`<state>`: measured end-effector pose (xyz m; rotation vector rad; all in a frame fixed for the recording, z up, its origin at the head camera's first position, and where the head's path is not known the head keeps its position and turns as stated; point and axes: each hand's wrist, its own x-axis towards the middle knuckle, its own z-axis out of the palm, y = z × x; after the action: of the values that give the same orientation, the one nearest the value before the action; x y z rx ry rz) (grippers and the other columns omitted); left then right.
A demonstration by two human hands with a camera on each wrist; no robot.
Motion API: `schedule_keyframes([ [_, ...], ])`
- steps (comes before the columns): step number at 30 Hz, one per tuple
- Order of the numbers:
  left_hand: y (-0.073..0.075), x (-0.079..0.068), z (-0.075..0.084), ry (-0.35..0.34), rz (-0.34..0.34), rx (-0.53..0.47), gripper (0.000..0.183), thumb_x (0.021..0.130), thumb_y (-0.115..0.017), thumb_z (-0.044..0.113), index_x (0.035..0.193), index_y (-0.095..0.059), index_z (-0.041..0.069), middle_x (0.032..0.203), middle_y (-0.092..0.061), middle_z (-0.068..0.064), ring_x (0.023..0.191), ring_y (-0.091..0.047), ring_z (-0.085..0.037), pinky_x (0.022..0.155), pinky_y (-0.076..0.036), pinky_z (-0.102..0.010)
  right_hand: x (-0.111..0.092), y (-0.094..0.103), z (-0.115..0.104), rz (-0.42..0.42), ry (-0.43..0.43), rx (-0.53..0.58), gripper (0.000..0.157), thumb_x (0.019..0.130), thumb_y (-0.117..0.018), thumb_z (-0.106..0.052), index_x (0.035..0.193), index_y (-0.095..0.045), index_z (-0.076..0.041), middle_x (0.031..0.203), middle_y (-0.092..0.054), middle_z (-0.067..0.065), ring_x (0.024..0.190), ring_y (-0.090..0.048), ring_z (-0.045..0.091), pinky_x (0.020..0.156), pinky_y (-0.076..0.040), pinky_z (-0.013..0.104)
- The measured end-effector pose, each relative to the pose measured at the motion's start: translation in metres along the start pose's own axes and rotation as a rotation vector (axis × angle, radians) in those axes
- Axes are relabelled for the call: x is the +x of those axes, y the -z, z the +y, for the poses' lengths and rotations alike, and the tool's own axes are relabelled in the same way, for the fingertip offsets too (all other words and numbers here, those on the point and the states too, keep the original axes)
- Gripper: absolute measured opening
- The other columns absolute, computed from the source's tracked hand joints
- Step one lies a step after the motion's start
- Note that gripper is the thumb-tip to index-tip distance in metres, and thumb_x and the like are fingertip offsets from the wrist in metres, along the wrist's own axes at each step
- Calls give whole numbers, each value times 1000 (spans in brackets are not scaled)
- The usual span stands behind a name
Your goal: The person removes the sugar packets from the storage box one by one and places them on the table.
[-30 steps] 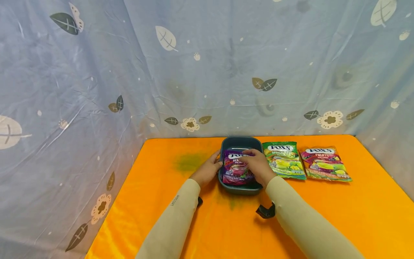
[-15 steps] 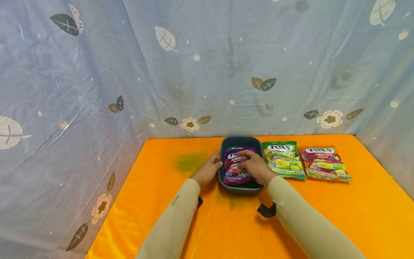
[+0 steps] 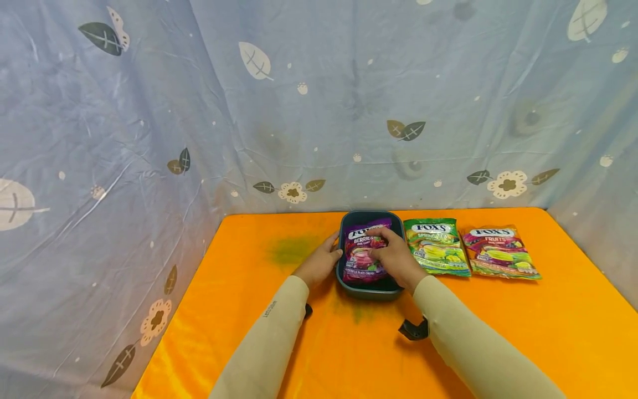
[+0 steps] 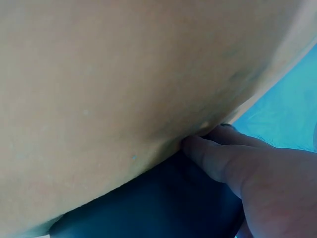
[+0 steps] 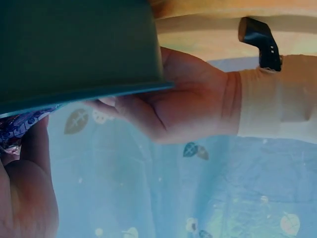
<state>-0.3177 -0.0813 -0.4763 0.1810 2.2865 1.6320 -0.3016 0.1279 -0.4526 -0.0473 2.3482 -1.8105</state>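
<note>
A dark blue-grey plastic tub [image 3: 371, 295] stands on the orange table. Inside it lies a purple bag of Fox's Berries candy [image 3: 361, 260], its top edge tilted up to the right. My left hand [image 3: 319, 263] grips the tub's left wall, thumb at the rim and fingers outside; the right wrist view also shows this left hand [image 5: 193, 99] at the wall. My right hand [image 3: 396, 257] reaches over the tub's right side and holds the purple bag, thumb and forefinger bent on its printed face. Its other fingers are hidden. Skin fills most of the left wrist view.
Right of the tub lies a green Spring Tea candy bag [image 3: 436, 246], close to its wall. Beyond that is a red Fruits candy bag [image 3: 500, 252]. A patterned grey-blue curtain [image 3: 319, 111] rises behind and beside the orange table [image 3: 249, 260].
The purple bag has shifted toward the back of the tub, and its top edge has tilted up. My right hand has moved slightly with it. The left hand has stayed on the tub.
</note>
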Motion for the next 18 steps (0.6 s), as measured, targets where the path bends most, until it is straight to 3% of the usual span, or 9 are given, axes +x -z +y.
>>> schedule_keyframes([
  [5,1,0,2,12,10,27,57,103,-44,25,154,-19,30,150,-36,-3,136,-33,-21,110,-25,-43,-6,7,-8,-6,12,-25,47,91,-64,-6,133,-54,-25,134,-44,9,109,-50,32,88,-50,42],
  [10,1,0,2,19,15,39,58,103,-44,26,154,-19,29,150,-36,-1,136,-32,-20,110,-24,-43,-8,17,-10,-23,3,6,46,92,-64,-10,133,-54,-28,134,-43,9,108,-51,33,85,-51,41],
  [18,0,-3,2,4,7,6,58,103,-43,22,155,-18,26,150,-35,-4,136,-32,-21,108,-29,-42,-17,36,-7,-18,24,32,46,92,-65,-13,134,-54,-29,137,-41,8,112,-49,34,86,-51,40],
])
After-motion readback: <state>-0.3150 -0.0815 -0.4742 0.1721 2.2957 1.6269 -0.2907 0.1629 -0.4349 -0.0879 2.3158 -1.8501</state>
